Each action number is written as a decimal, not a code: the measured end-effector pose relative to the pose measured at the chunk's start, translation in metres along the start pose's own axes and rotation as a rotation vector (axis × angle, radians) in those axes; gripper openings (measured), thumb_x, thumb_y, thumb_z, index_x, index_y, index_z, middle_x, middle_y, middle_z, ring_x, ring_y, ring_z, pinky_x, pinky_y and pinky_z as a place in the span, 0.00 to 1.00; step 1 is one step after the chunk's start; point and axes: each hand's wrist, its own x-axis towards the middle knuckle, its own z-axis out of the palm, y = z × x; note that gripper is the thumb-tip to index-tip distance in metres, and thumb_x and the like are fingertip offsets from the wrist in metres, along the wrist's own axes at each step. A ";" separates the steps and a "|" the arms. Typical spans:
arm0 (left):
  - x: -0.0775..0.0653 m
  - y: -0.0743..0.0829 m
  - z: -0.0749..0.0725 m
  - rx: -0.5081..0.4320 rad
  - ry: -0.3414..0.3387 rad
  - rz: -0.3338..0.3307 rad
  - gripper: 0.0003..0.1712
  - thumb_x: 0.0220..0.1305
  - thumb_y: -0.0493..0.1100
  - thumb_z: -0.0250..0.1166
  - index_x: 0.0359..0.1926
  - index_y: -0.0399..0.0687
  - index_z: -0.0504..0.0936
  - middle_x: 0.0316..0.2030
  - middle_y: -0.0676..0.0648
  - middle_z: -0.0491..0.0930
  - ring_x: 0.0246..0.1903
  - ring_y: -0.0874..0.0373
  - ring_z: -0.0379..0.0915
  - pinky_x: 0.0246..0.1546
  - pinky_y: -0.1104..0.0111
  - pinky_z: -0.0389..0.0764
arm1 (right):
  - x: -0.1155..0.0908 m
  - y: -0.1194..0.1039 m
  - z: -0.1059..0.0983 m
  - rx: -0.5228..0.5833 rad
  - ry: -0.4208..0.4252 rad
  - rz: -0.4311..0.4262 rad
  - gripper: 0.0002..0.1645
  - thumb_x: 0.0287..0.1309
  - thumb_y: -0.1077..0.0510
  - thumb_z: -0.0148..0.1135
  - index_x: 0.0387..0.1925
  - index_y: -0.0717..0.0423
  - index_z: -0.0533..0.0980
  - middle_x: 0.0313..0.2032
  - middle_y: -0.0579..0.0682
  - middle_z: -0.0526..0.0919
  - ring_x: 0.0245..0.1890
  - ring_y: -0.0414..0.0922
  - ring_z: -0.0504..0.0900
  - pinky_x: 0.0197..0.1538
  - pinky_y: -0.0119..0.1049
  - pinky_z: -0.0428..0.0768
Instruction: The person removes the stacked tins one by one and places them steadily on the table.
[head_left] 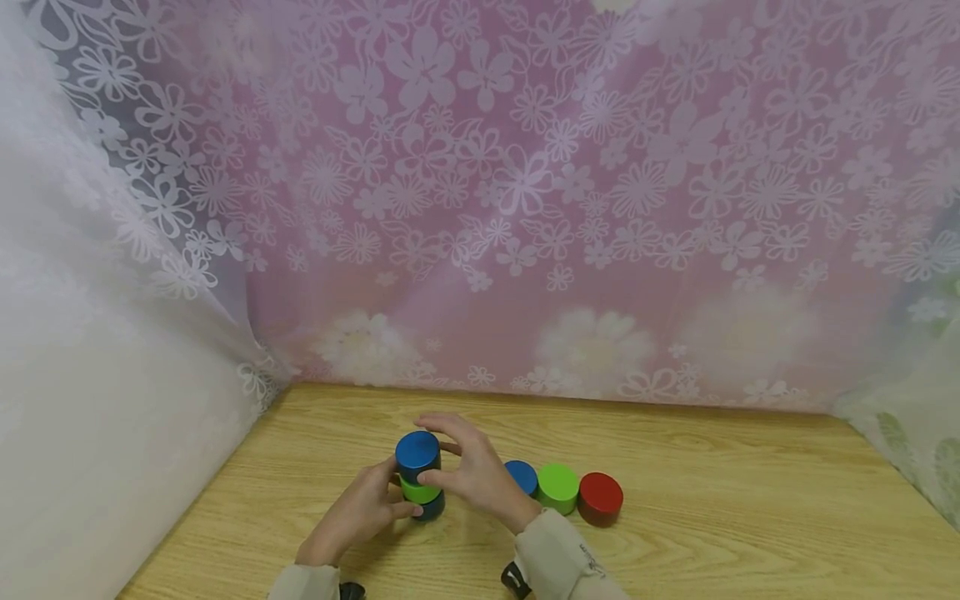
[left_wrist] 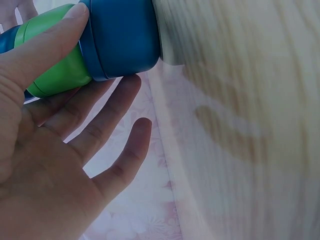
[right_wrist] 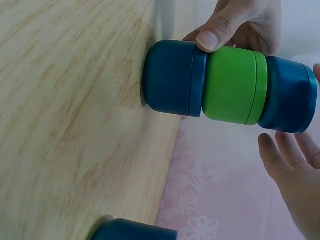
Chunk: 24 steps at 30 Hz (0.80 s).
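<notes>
Three round lidded canisters are stacked upright: a lower blue canister point(right_wrist: 172, 77), a green canister point(right_wrist: 232, 85) and an upper blue canister point(head_left: 417, 451). From the left, my left hand point(head_left: 363, 504) steadies the stack. Its thumb lies at the seam between the lower blue canister point(left_wrist: 122, 37) and the green one point(left_wrist: 60, 67), with fingers on the opposite side. My right hand point(head_left: 476, 471) holds the upper blue canister point(right_wrist: 290, 95) between thumb and fingers, the thumb in front. This top canister sits slightly out of line with the green one.
Right of the stack, another blue canister point(head_left: 522, 477), a second green canister point(head_left: 558, 488) and a red canister point(head_left: 601, 499) stand in a row. The right forearm passes close to them. Wood-grain tabletop point(head_left: 720, 517) extends around, with a flowered pink curtain point(head_left: 562, 250) behind.
</notes>
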 end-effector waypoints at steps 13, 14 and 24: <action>0.000 0.001 -0.001 0.000 -0.013 -0.001 0.36 0.58 0.36 0.77 0.65 0.34 0.72 0.50 0.40 0.82 0.47 0.40 0.80 0.47 0.44 0.81 | 0.005 0.005 0.005 0.035 0.008 0.009 0.30 0.58 0.70 0.72 0.63 0.59 0.76 0.68 0.58 0.70 0.69 0.58 0.67 0.66 0.55 0.72; 0.000 0.001 -0.001 0.002 -0.012 -0.001 0.36 0.58 0.36 0.77 0.65 0.34 0.72 0.50 0.40 0.82 0.47 0.40 0.80 0.47 0.44 0.81 | 0.006 0.006 0.005 0.032 0.009 0.012 0.30 0.57 0.71 0.72 0.62 0.60 0.77 0.68 0.58 0.70 0.69 0.58 0.68 0.66 0.55 0.73; 0.000 0.000 -0.001 0.003 -0.018 -0.009 0.39 0.58 0.37 0.77 0.67 0.33 0.70 0.50 0.41 0.82 0.47 0.41 0.81 0.47 0.45 0.82 | 0.007 0.008 0.009 -0.008 0.009 0.043 0.29 0.57 0.71 0.72 0.61 0.59 0.77 0.66 0.55 0.72 0.66 0.56 0.72 0.62 0.57 0.76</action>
